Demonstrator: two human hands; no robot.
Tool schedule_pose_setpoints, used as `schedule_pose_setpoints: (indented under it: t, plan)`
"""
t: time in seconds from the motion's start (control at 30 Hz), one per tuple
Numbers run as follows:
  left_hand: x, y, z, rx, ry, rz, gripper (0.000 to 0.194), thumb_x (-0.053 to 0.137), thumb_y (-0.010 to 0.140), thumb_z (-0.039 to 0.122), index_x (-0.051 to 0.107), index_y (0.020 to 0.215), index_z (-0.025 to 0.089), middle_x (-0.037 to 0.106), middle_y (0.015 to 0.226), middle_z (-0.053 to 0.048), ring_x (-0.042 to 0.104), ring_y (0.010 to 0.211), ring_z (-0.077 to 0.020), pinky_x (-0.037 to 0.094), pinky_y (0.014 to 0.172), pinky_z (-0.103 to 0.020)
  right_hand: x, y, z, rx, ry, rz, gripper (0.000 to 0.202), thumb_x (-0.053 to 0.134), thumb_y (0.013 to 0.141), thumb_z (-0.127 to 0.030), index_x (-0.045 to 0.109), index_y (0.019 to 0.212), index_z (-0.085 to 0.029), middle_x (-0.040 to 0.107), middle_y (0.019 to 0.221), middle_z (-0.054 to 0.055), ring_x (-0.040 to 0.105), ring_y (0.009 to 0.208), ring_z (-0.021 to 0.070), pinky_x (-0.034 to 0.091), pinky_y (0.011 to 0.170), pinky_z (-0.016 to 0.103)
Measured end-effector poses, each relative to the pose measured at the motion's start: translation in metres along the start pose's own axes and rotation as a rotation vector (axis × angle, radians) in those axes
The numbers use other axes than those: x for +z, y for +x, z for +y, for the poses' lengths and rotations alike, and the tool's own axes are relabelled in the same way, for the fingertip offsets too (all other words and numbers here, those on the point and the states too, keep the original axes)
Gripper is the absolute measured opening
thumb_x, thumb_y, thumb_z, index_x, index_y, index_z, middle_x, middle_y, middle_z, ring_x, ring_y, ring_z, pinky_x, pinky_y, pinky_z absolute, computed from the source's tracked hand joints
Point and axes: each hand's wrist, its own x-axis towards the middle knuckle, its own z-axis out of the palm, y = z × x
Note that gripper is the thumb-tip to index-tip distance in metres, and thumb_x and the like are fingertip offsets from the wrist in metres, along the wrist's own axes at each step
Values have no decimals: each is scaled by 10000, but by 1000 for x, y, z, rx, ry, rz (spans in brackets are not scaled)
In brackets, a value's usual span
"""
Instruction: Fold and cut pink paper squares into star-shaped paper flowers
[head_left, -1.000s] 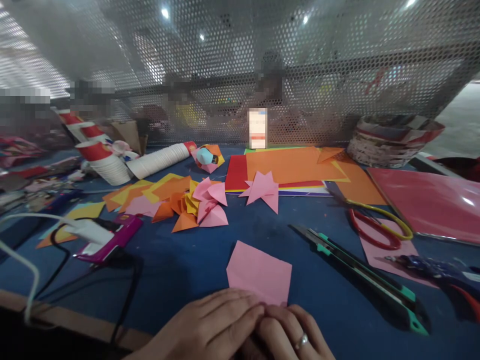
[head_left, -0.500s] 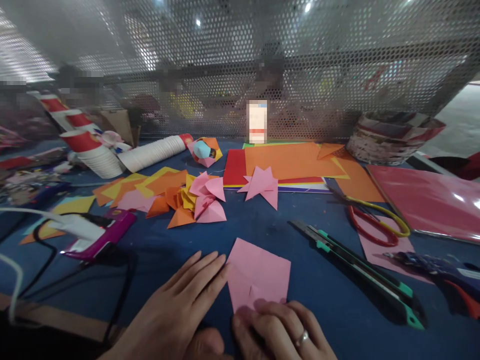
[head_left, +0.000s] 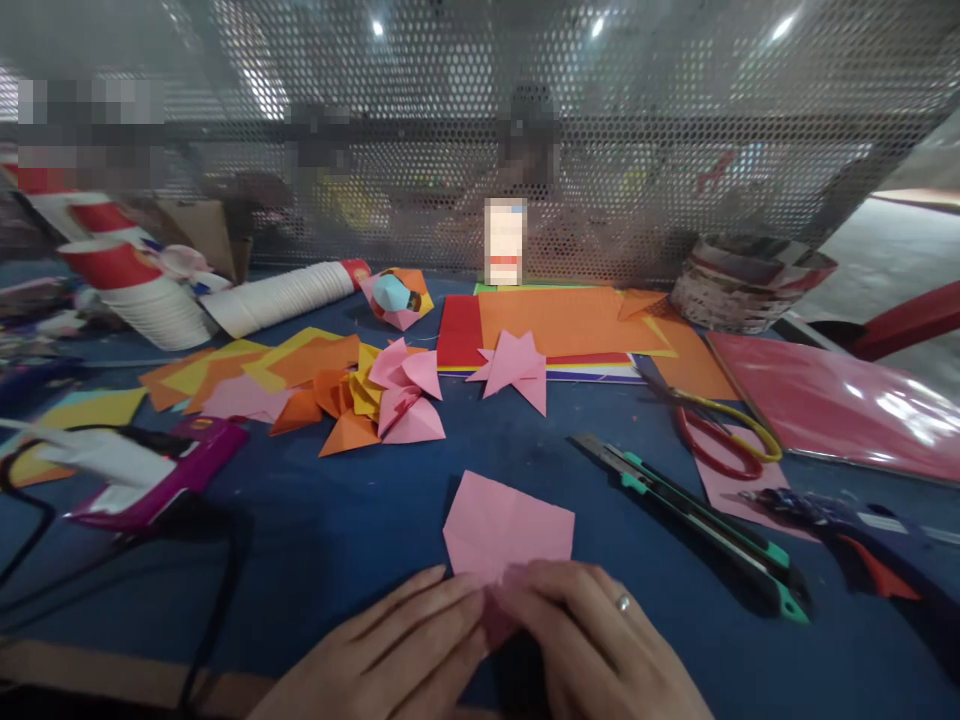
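Observation:
A creased, five-sided piece of pink paper (head_left: 506,520) lies in front of me, its near edge under my fingertips. My left hand (head_left: 409,640) has its fingers together and pressed on the paper's lower left. From the other side, my right hand (head_left: 600,630), with a ring on one finger, pinches the paper near its lower middle. Both hands' fingertips nearly meet there, hiding the near edge. Beyond the paper are a pink paper star (head_left: 517,370) and a cluster of folded pink, yellow and orange paper petals (head_left: 382,395).
To the right lie a green-and-black utility knife (head_left: 690,525), blade out, scissors (head_left: 724,435) and dark pliers (head_left: 825,515). Coloured sheets (head_left: 555,320) lie behind. Stacked paper cups (head_left: 285,298) and a purple power strip (head_left: 161,475) with cables are at left. A perforated metal screen (head_left: 420,160) stands behind.
My left hand has moved right and down from beside the pink paper onto its near edge. My right fingers now press from the right, closer to the left ones. The view has shifted slightly.

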Motion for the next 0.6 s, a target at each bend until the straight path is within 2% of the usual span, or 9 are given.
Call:
schedule_pose_setpoints:
  t: [0.1,0.2,0.37,0.5,0.6]
  plan:
    - [0,-1,-1,64,88,27,389,415,949,409,594,1152,130,649,1190,-54,559,1162,-187,399,1053,-304,-5,9,-1,98,-59,-76,293,359,930,-177,577,1126,-176,620,997,77,578,868,180,504,741,296]
    - [2,-4,-2,88,139,49,409,401,946,440,617,1119,139,664,1166,-49,589,1123,-197,423,1034,-319,-5,18,-6,121,-133,-146,246,337,922,-165,580,959,-177,600,899,75,559,788,197,497,693,340]
    - [8,-10,-5,122,181,75,344,363,970,332,618,1118,156,662,1159,-38,570,1140,-198,425,1032,-320,-3,26,-10,195,-192,-199,184,356,902,-149,532,864,-187,575,877,68,543,769,196,471,699,351]
    - [10,-9,-4,78,155,134,308,357,941,161,640,1060,185,666,1126,-3,544,1153,-170,318,1101,-315,-1,26,-9,242,-174,-208,187,354,896,-129,506,807,-192,558,824,49,521,739,185,440,687,328]
    - [14,-5,-5,52,132,214,325,345,935,149,661,994,194,678,1061,5,552,1118,-151,203,1145,-322,2,26,-10,260,-186,-202,175,358,885,-119,496,807,-195,552,821,48,501,720,187,416,672,327]
